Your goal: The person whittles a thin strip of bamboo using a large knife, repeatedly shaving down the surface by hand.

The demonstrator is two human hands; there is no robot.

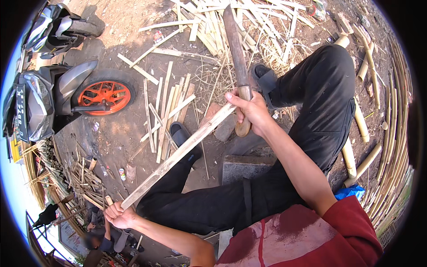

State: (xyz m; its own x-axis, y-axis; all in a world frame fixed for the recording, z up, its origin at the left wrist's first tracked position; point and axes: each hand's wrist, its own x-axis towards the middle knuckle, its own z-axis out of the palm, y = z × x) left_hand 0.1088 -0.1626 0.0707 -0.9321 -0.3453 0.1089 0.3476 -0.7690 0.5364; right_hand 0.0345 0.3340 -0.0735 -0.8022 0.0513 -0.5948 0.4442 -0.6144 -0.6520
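Observation:
A long pale bamboo strip slants across my lap from lower left to upper right. My left hand is closed round its lower end. In my right hand I grip the wooden handle of a machete, its dark blade pointing away from me. The strip's upper end meets my right hand beside the handle, close to the thumb. Whether the fingers also pinch the strip there, I cannot tell. My legs, in black trousers, are spread beneath, with dark slides on my feet.
Split bamboo strips lie in a bundle ahead, with a larger scattered pile beyond. Bamboo poles line the right. A grey block sits between my legs. Left stand a motorbike and another. A person sits lower left.

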